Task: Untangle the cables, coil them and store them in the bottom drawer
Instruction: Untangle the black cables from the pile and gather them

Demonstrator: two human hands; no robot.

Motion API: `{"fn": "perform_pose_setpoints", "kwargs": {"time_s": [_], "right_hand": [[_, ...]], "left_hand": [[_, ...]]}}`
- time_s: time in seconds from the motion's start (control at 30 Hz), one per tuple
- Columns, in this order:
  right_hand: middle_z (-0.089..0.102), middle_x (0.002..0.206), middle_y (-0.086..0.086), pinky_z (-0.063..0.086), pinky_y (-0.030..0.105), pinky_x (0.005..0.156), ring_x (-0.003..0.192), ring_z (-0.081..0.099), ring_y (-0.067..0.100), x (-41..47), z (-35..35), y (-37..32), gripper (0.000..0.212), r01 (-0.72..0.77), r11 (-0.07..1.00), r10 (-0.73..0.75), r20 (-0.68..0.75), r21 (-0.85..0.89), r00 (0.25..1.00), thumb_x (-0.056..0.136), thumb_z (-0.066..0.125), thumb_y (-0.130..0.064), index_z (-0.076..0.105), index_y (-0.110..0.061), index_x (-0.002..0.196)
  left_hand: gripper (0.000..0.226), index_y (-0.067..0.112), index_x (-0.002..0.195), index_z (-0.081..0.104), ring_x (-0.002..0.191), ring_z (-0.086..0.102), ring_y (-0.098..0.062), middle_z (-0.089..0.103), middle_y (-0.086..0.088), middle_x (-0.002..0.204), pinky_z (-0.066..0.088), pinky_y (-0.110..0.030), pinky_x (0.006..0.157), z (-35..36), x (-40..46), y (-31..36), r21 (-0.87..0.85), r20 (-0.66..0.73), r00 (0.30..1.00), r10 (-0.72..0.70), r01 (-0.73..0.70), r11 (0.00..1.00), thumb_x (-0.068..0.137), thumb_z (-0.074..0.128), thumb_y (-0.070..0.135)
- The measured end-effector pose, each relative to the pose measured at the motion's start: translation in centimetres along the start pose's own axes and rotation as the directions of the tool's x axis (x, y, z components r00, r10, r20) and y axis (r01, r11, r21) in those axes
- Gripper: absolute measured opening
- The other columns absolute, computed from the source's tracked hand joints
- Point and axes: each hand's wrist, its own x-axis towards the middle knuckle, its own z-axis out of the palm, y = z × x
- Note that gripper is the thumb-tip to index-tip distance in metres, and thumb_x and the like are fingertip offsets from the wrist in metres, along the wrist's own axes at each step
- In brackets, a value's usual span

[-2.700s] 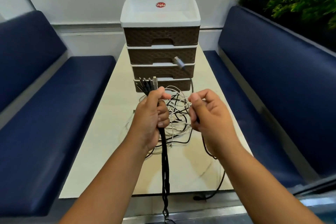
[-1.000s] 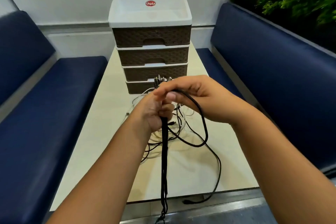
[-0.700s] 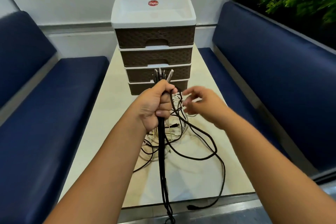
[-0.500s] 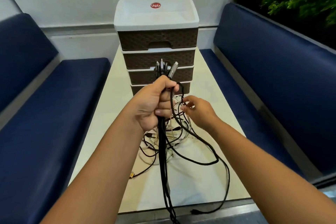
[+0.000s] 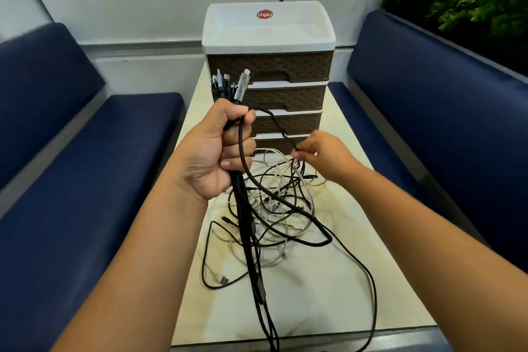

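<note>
So on my feed the left hand (image 5: 213,151) is a raised fist in the middle of the frame, clamped round a bundle of black cables (image 5: 248,237), plugs poking out on top. The right hand (image 5: 323,156) sits lower right of it, pinching one black cable (image 5: 274,123) above the tangled pile (image 5: 274,208) on the table (image 5: 328,294). Drawer unit (image 5: 268,71) stands behind, upper centre; every drawer I can see is closed, contents hidden.
</note>
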Motion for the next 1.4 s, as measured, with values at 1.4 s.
{"fn": "perform_pose_setpoints", "kwargs": {"time_s": [1.4], "right_hand": [[0.035, 0.059, 0.004, 0.028, 0.023, 0.048, 0.050, 0.030, 0.014, -21.7, -9.0, -3.2, 0.036, -0.034, 0.520, -0.364, 0.257, 0.854, 0.895, 0.094, 0.049, -0.038, 0.065, -0.009, 0.106]], "left_hand": [[0.014, 0.019, 0.061, 0.053, 0.041, 0.014, -0.007, 0.021, 0.008, 0.049, 0.006, -0.022, 0.041, 7.4, -10.3, -6.6, 0.389, 0.092, 0.974, -0.207, 0.157, 0.908, 0.070, 0.060, 0.027]]}}
